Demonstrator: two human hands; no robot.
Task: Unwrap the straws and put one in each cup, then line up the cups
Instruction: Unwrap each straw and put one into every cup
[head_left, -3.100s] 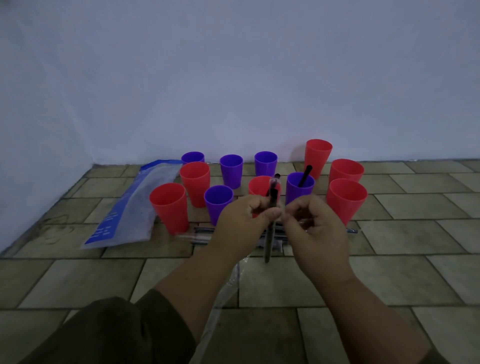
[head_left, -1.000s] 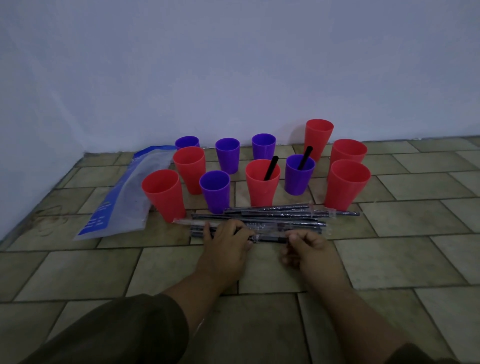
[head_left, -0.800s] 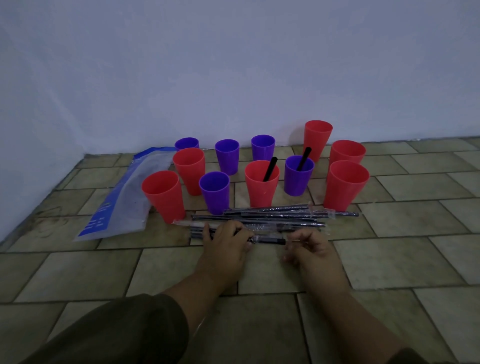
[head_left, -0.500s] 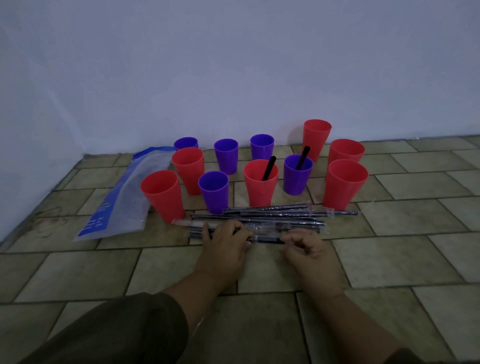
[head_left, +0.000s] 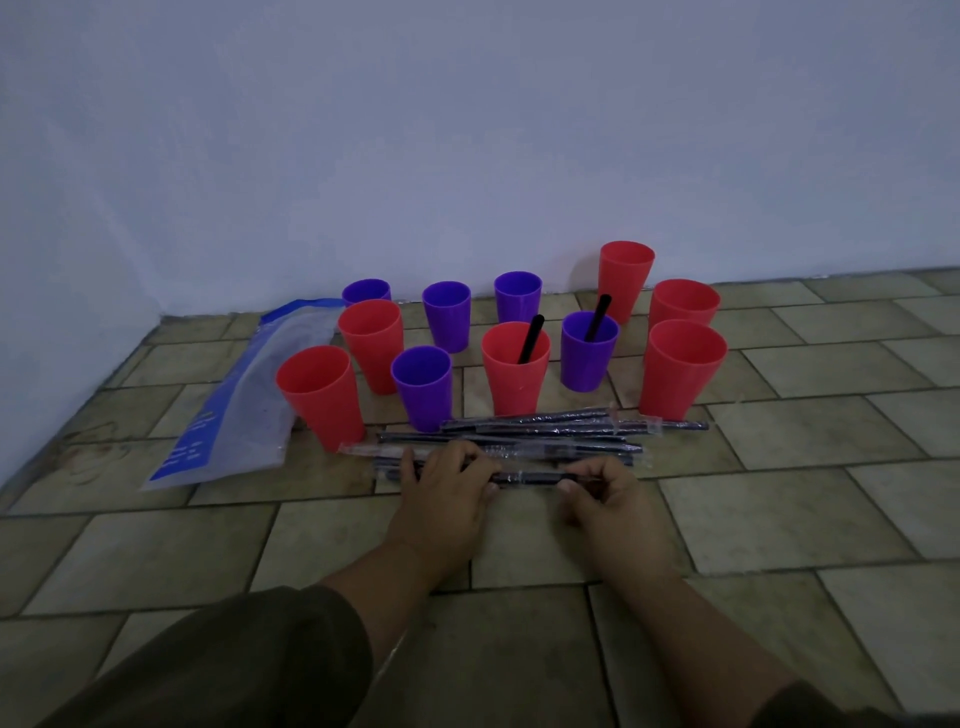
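Between the two hands, head view: a wrapped straw (head_left: 527, 476) lies crosswise just above the tiled floor (head_left: 779, 499). The left hand (head_left: 447, 493) curls its fingers over the straw's left part, and the right hand (head_left: 608, 499) pinches its right end. The hands are set apart, and a short stretch of wrapper shows between them. Just beyond the knuckles lies the pile of wrapped straws (head_left: 550, 436), also crosswise and touching one another. Beyond the pile stand the cups, upright and unaligned. A red cup (head_left: 514, 374) straight ahead of the hands holds a black straw (head_left: 531, 338). A purple cup (head_left: 589, 358) beyond the right hand holds a second black straw (head_left: 597, 317). The nine other cups, five red and four purple, spread to both sides and back toward the wall (head_left: 467, 130). Beyond and to the left of the left hand, a clear-and-blue plastic bag (head_left: 244, 400) lies flat beside the leftmost red cup (head_left: 322, 395). A dark sleeve (head_left: 234, 660) covers the left forearm.
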